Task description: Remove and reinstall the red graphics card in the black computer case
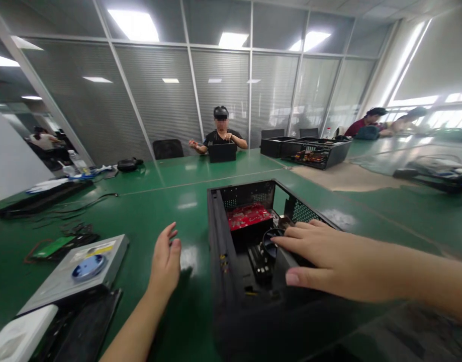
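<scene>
My left hand (166, 261) hovers over the green table, left of a black computer case (223, 241). Its fingers are loosely apart and nothing is in them. My right hand (315, 254) reaches over the case from the right, fingers stretched out and thumb apart. It rests at a dark metal part (284, 269) inside; its underside and any contact there are hidden. Near its index fingertip is a round black fan (269, 242). A red circuit board (249, 216) sits at the far end of the open case. Black memory slots (259, 264) show beside the fan.
To the left lie a silver optical drive (61, 281) with a blue round piece (88, 267) on top, a green circuit board (57, 247) and a white box-like thing (23, 334). Across the table (159, 191) sits a person (221, 138). More open cases (317, 151) stand at the back right.
</scene>
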The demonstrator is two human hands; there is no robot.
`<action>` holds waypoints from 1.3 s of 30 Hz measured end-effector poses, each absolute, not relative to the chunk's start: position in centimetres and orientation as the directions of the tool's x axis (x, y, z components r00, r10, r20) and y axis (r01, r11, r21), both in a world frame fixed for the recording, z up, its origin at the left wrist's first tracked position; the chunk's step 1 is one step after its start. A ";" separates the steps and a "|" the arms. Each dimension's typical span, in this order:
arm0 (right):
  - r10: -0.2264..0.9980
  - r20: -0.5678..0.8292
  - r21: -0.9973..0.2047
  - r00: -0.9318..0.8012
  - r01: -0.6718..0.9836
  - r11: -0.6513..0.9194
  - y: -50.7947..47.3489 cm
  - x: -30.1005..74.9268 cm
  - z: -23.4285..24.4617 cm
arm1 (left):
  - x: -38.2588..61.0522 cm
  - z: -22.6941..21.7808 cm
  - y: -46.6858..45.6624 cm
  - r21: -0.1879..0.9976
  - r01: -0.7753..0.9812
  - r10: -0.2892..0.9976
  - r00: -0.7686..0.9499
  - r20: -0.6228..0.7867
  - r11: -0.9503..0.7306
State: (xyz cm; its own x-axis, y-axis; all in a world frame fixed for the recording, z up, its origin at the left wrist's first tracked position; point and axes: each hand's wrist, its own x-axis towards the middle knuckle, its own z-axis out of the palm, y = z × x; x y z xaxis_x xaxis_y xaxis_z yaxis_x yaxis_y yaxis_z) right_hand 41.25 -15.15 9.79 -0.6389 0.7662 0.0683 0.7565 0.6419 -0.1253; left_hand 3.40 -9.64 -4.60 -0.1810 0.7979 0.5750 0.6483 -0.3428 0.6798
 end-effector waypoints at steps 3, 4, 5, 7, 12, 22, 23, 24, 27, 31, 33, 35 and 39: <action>0.703 0.043 -0.163 -0.710 0.689 0.706 -16.4 40.5 11.9 | 2.7 -3.8 -10.2 0.651 0.636 0.715 -0.215 0.665 -0.414; 0.703 0.037 -0.114 -0.710 0.696 0.709 -15.8 39.9 12.3 | 2.5 -3.6 -10.3 0.643 0.638 0.701 -0.219 0.679 -0.424; 0.699 0.029 -0.041 -0.715 0.698 0.715 -14.9 39.2 12.4 | 2.4 -3.5 -10.3 0.636 0.642 0.693 -0.219 0.687 -0.427; 0.667 -0.008 0.120 -0.745 0.662 0.740 -12.6 37.1 11.7 | 2.2 -3.6 -10.3 0.632 0.651 0.695 -0.218 0.685 -0.419; 0.608 -0.266 0.294 -0.748 0.538 0.790 -6.8 31.8 7.5 | 2.0 -4.2 -9.7 0.648 0.656 0.738 -0.201 0.645 -0.388; 0.586 -0.206 0.413 -0.783 0.474 0.778 -4.9 30.9 3.9 | 2.7 -3.9 -9.7 0.620 0.677 0.770 -0.123 0.626 -0.396; 0.594 -0.180 0.402 -0.784 0.492 0.772 -4.9 31.0 4.3 | 2.8 -3.9 -9.8 0.614 0.678 0.769 -0.112 0.629 -0.403; 0.615 -0.142 0.384 -0.776 0.530 0.757 -4.8 31.1 5.0 | 2.9 -3.9 -9.9 0.609 0.680 0.766 -0.107 0.634 -0.409; 0.690 -0.001 0.276 -0.724 0.663 0.696 -3.8 32.2 8.0 | 2.9 -3.7 -10.1 0.598 0.684 0.750 -0.113 0.651 -0.416; 0.684 0.096 0.169 -0.723 0.689 0.705 -1.5 34.6 10.9 | 2.8 -3.5 -10.1 0.605 0.680 0.738 -0.139 0.660 -0.414; 0.695 0.117 0.145 -0.710 0.704 0.695 -0.5 35.5 10.7 | 2.8 -3.4 -10.1 0.612 0.673 0.742 -0.138 0.656 -0.416; 0.696 0.122 0.101 -0.707 0.707 0.700 0.3 36.0 9.8 | 2.8 -3.5 -10.1 0.612 0.670 0.746 -0.130 0.653 -0.419; 0.715 0.067 0.090 -0.696 0.718 0.691 1.2 35.6 7.5 | 2.8 -3.5 -10.3 0.602 0.681 0.752 -0.112 0.649 -0.418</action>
